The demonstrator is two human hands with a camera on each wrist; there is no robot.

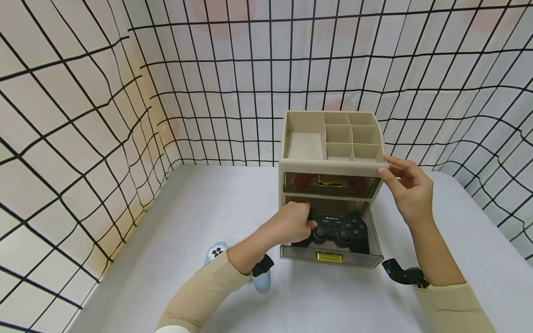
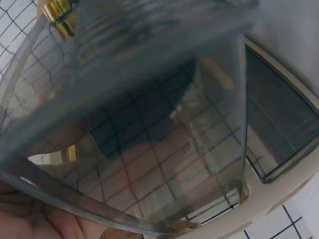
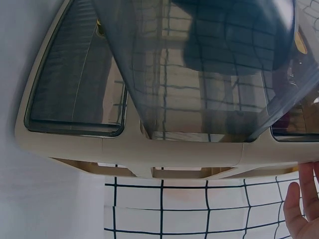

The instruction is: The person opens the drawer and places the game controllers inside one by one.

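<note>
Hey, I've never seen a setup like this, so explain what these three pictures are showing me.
There's no machine here, just a person working with two bare hands. The widest picture is taken from the person's head, looking forward and down; the other two are taken from the left and right wrists, close to a see-through drawer. On the white table stands a beige organizer, with that lower drawer open. A pale blue controller lies on the table, partly hidden by the left arm. The left hand is in the drawer, gripping one end of a black controller. The right hand holds the organizer's right edge.
</note>
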